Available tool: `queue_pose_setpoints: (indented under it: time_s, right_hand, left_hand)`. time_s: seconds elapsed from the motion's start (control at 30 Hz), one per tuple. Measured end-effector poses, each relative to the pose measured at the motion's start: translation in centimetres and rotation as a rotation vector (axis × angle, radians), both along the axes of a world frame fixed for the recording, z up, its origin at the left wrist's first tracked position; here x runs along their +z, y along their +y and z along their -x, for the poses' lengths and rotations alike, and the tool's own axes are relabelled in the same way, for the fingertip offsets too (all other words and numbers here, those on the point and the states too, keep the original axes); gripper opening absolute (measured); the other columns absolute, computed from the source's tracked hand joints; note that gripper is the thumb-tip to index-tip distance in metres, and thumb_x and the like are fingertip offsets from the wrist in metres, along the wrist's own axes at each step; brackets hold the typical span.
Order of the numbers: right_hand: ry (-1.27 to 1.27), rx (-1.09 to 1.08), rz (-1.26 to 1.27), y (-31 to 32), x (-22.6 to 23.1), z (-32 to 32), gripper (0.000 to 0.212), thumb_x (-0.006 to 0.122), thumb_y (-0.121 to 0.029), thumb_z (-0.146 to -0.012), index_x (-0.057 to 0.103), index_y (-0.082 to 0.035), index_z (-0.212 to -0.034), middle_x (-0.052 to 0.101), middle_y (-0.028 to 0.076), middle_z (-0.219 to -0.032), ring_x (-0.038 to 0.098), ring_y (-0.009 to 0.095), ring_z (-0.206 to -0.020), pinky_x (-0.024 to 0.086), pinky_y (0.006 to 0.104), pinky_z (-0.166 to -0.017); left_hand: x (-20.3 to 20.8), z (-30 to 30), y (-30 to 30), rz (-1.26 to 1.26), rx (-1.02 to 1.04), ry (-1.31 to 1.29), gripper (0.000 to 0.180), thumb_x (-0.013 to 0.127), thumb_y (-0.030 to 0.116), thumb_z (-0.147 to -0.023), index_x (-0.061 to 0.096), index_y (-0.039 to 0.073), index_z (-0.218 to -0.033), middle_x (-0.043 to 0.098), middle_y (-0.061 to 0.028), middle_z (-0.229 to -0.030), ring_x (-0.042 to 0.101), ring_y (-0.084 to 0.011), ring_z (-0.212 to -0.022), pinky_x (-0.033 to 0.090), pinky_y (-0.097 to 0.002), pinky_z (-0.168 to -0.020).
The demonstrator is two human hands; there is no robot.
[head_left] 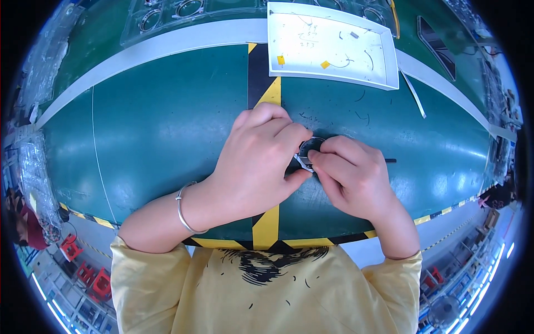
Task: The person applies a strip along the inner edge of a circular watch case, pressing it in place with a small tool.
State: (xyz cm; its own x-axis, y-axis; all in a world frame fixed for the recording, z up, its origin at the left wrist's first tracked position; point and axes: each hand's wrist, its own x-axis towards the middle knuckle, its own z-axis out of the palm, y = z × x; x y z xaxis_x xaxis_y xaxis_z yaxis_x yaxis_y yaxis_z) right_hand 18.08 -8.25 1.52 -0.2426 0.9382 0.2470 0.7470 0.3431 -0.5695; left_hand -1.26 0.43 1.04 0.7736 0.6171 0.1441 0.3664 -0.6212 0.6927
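On the green mat, a small round metal watch case (312, 146) with a dark middle sits between my hands. My left hand (258, 150) wears a bangle and grips the case's left side between thumb and fingers. From the right, my right hand (353, 172) pinches a slim tool (391, 161). Its dark end sticks out behind the hand, and a flat grey part shows by the fingertips against the case's rim. Fingers cover most of the tool and part of the case.
Beyond the hands stands a white box lid (334, 50) with dark thin scraps and yellow bits. A clear tray (189, 14) of round metal cases lies at the back. A thin metal strip (413, 94) and a dark flat panel (437, 47) are at right. Black-and-yellow tape (267, 225) crosses the mat.
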Motion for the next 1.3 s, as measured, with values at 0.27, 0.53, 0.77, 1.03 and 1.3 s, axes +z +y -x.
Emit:
queue_pose_setpoints:
  time_s: [0.27, 0.53, 0.77, 1.03, 1.3]
  right_hand:
    - [-0.056, -0.033, -0.043, -0.3, -0.1, 0.4, 0.017, 0.077, 0.001, -0.075, 0.074, -0.004, -0.09, 0.064, 0.007, -0.088, 0.065, 0.025, -0.068, 0.052, 0.0353, -0.055]
    - [-0.135, -0.008, -0.011, -0.3, 0.6, 0.5, 0.017, 0.076, 0.0, -0.075, 0.073, -0.005, -0.09, 0.064, 0.007, -0.088, 0.065, 0.025, -0.068, 0.053, 0.0352, -0.056]
    - [-0.089, 0.031, 0.032, -0.4, 0.9, 0.3, 0.018, 0.076, 0.001, -0.074, 0.073, -0.005, -0.09, 0.064, 0.006, -0.088, 0.064, 0.025, -0.067, 0.052, 0.0357, -0.056]
    - [-0.13, -0.033, -0.004, -0.7, 0.9, 0.9, 0.017, 0.076, 0.001, -0.074, 0.073, -0.005, -0.09, 0.064, 0.007, -0.087, 0.064, 0.025, -0.066, 0.052, 0.0356, -0.055]
    - [-0.036, -0.003, 0.046, -0.3, 0.6, 0.4, 0.016, 0.075, 0.003, -0.073, 0.073, -0.003, -0.087, 0.064, 0.008, -0.087, 0.064, 0.026, -0.067, 0.052, 0.0358, -0.056]
  left_hand:
    - [0.1, -0.1, 0.0, 0.01, -0.001, 0.009, 0.046, 0.089, 0.012, -0.063, 0.07, 0.008, -0.105, 0.065, 0.0002, -0.083, 0.06, -0.0252, -0.102, 0.044, -0.0422, -0.088]
    - [0.2, -0.1, 0.2, -0.002, -0.015, 0.032, 0.047, 0.089, 0.012, -0.063, 0.069, 0.01, -0.106, 0.065, 0.0004, -0.083, 0.06, -0.0255, -0.102, 0.044, -0.0422, -0.087]
    - [0.4, -0.1, 0.1, -0.006, -0.017, 0.038, 0.047, 0.089, 0.012, -0.063, 0.069, 0.01, -0.106, 0.065, 0.0005, -0.083, 0.06, -0.0253, -0.101, 0.044, -0.0419, -0.087]
    - [0.2, -0.2, 0.0, 0.005, -0.013, 0.032, 0.047, 0.088, 0.012, -0.063, 0.068, 0.011, -0.106, 0.065, 0.0011, -0.083, 0.059, -0.0247, -0.102, 0.044, -0.0412, -0.087]
    - [0.4, -0.1, 0.1, -0.003, -0.012, 0.038, 0.046, 0.088, 0.012, -0.064, 0.068, 0.011, -0.106, 0.065, 0.0008, -0.083, 0.059, -0.0249, -0.102, 0.044, -0.0418, -0.087]
